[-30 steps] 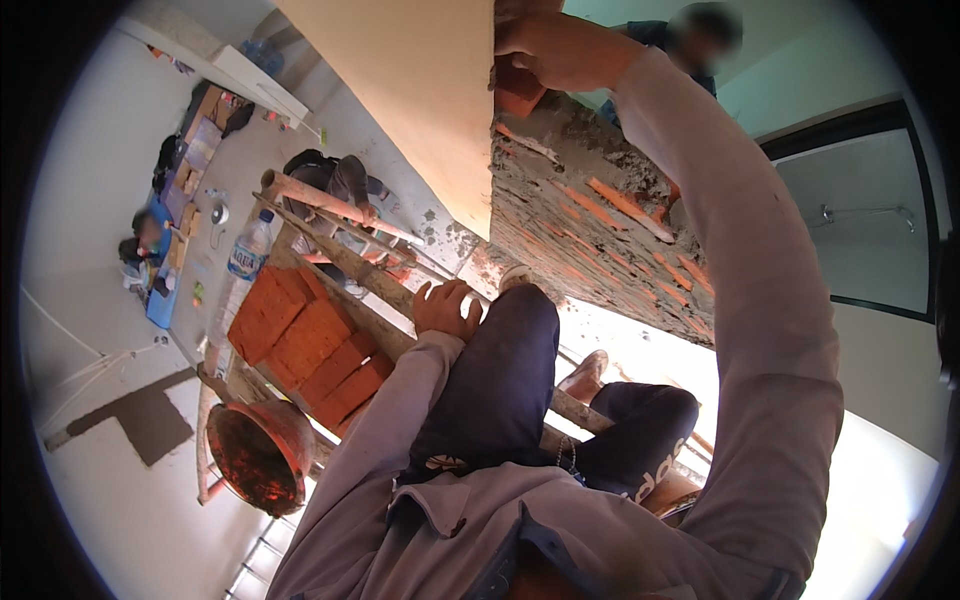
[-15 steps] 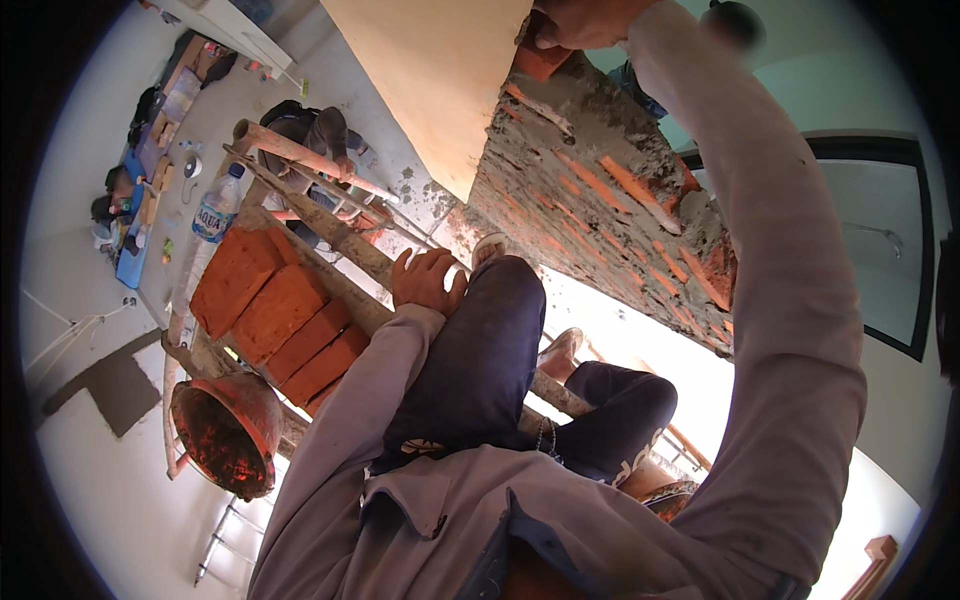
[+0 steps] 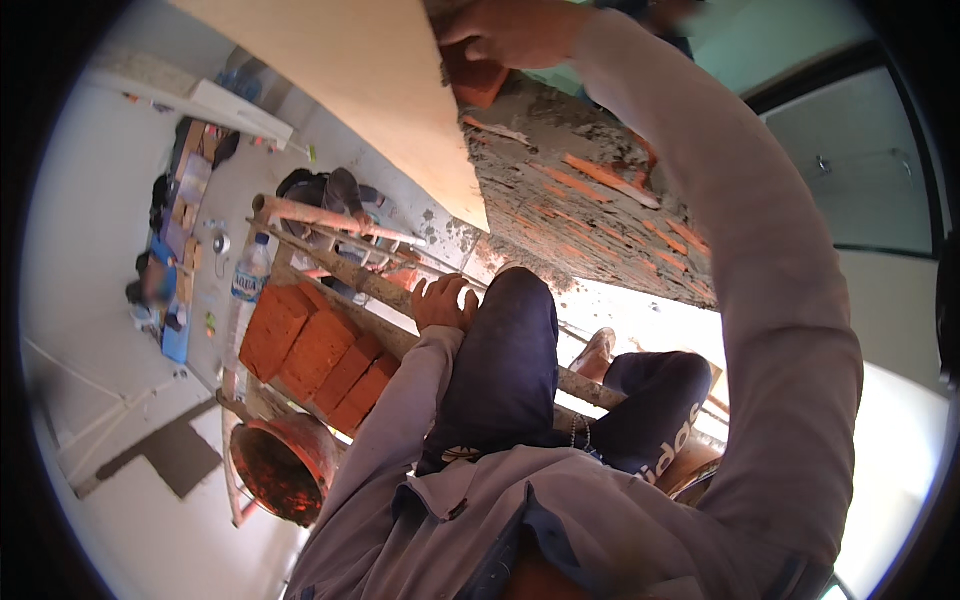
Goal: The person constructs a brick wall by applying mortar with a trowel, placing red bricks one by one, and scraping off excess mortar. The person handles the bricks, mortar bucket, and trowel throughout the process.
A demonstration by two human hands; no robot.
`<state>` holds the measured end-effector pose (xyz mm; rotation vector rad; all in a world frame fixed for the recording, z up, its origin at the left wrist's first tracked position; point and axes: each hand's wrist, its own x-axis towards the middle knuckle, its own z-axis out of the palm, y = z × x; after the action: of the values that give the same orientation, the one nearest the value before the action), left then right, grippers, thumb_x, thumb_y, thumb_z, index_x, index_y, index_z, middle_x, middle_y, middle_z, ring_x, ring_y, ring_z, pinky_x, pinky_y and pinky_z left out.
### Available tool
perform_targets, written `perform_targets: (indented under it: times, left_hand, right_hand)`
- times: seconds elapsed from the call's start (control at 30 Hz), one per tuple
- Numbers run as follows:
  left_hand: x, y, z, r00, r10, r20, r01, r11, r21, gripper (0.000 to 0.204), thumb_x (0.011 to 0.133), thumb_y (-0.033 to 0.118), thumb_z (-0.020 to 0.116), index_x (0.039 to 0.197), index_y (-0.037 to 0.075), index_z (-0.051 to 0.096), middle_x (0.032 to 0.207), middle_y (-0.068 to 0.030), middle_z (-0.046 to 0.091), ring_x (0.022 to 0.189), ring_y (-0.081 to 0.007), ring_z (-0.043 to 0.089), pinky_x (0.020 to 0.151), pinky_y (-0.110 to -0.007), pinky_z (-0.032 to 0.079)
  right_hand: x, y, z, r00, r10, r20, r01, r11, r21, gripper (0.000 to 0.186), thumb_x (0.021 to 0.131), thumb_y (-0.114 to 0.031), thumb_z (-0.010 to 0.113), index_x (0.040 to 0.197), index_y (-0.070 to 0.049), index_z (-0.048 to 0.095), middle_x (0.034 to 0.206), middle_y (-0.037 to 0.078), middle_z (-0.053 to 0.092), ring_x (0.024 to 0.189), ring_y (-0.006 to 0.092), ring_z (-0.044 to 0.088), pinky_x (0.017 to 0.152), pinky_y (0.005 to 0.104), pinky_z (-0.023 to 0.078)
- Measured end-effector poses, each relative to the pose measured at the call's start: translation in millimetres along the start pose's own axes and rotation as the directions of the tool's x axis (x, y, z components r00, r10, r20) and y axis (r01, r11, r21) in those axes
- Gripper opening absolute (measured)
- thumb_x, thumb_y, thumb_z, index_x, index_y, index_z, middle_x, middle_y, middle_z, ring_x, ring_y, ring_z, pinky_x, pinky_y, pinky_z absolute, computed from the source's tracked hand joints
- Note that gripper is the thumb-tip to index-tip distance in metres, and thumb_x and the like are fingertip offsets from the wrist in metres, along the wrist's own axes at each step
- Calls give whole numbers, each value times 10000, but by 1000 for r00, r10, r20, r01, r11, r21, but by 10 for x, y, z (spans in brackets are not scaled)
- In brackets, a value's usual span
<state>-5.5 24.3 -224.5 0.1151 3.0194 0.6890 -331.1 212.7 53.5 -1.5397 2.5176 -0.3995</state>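
At the top of the view my right hand is closed over an orange-red brick. That brick sits at the upper end of a brick wall smeared with grey mortar, close against a pale smooth surface. My left hand lies beside my raised knee, at a scaffold pole, fingers spread with nothing in them. Left of that arm, several red bricks are stacked on the scaffold. A mortar-stained bucket hangs or stands just below them; which, I cannot tell.
A water bottle stands beyond the bricks. Far below, a person bends near the scaffold poles. Tools and boxes line the floor along the left wall. To the right is a dark-framed glass panel.
My view has shifted, so bricks, bucket and bottle appear farther right. My right hand remains on the brick at the wall top; my left hand stays by the knee.
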Motion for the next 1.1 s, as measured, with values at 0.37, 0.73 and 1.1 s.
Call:
perform_targets:
  times: [0.37,0.73,1.1]
  left_hand:
    - [578,607,-652,971,159,-178,-214,912,-349,515,838,124,655,1310,44,464,1296,-173,472,878,-261,596,799,-382,517]
    - [1925,1365,-1383,965,189,-180,-120,934,336,757,825,210,637,1462,103,243,1518,-97,285,1072,-334,627,794,-434,561]
    - [1953,1179,-1341,945,255,-207,-180,930,322,845,796,235,686,1480,73,216,1559,-107,205,1118,-318,612,786,-413,568]
  right_hand:
    - [-5237,-4304,321,-141,977,160,-966,-100,-239,378,847,-185,654,1198,-58,592,1131,159,633,1067,339,594,892,450,474]
    - [-5635,-5841,1768,-499,864,73,-865,-501,16,324,821,-342,650,901,-33,594,942,198,620,934,371,598,776,483,456]
    - [-6029,-6565,820,-659,744,111,-745,-666,40,425,707,-108,602,1102,-1,488,843,204,560,689,351,558,638,456,450]
